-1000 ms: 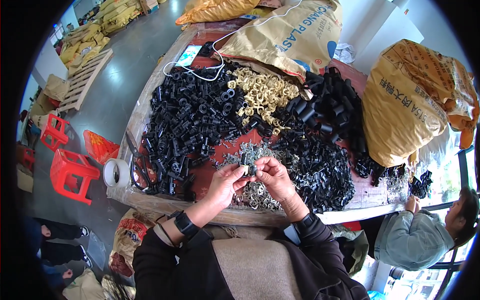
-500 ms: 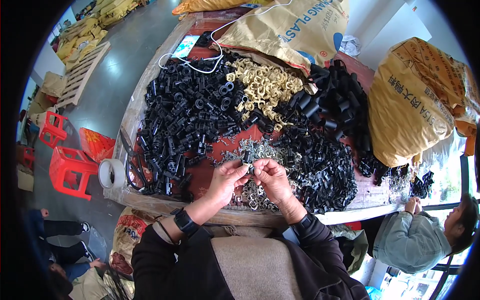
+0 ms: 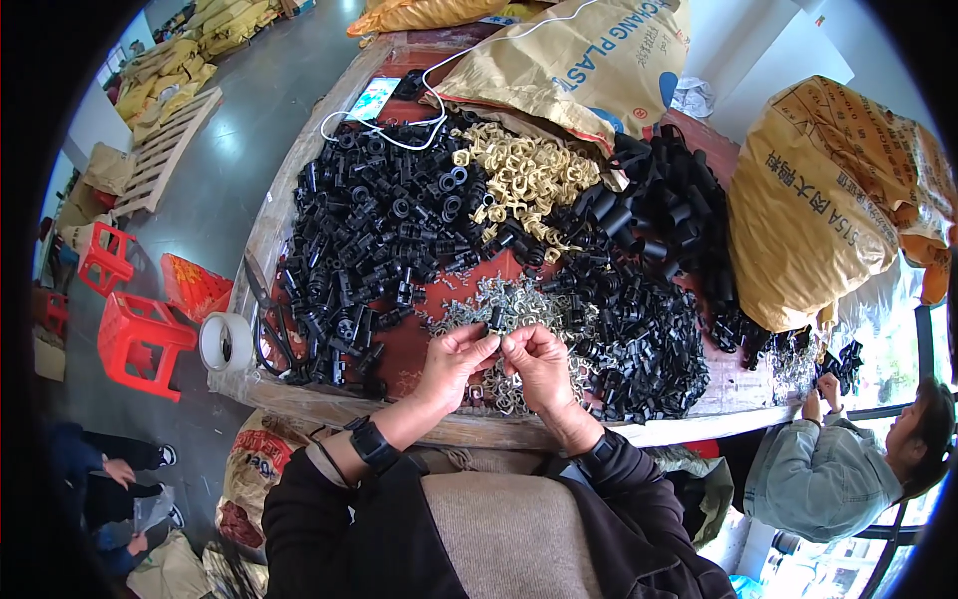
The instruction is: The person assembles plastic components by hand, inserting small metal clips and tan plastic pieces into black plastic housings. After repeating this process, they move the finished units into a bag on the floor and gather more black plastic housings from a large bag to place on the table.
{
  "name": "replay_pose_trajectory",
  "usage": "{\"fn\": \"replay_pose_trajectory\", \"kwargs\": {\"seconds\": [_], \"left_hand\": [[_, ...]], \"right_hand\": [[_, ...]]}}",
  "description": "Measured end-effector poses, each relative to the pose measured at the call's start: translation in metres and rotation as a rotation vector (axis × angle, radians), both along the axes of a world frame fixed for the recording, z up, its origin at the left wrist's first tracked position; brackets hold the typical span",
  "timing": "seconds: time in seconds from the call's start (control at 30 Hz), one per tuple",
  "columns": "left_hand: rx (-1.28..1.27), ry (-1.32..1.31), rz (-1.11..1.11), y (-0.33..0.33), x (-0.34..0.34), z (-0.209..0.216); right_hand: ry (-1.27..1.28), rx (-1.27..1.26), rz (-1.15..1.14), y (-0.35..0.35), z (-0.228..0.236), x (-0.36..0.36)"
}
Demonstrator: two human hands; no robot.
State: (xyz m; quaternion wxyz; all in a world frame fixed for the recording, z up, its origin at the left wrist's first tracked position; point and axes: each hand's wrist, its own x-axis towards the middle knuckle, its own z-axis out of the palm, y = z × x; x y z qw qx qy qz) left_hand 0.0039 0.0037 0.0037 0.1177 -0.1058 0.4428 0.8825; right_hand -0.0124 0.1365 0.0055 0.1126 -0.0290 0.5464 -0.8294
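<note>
From my remote view, the left hand (image 3: 454,369) pinches a small black fitting (image 3: 496,317), its long axis pointing away from the body. The right hand (image 3: 544,369) is equally near; whether it pinches too, I cannot tell.

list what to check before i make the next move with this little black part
1. Small black cylindrical plastic part held: ok, at the bare left hand's fingertips.
2. Bare right hand's grip: cannot tell, fingers hide it.
3. Small silvery-grey curved clips nearby: ok, heaped just beyond the hands.
4. Black tubular plastic fittings apart from pale-yellow curved plastic clips: not ok, heaps meet.
5. Long-bladed dark scissors clear of both hands: ok, at the table's left edge.
</note>
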Motion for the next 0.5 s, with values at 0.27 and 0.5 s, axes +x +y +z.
{"fn": "replay_pose_trajectory", "kwargs": {"seconds": [0.27,0.5], "left_hand": [[0.032,-0.005,-0.032,-0.004,-0.002,-0.003],[0.044,-0.074,-0.074,-0.007,-0.005,-0.001]], "right_hand": [[-0.092,0.057,0.097,0.001,0.002,-0.002],[0.08,0.127,0.08,0.009,0.009,-0.006]]}}
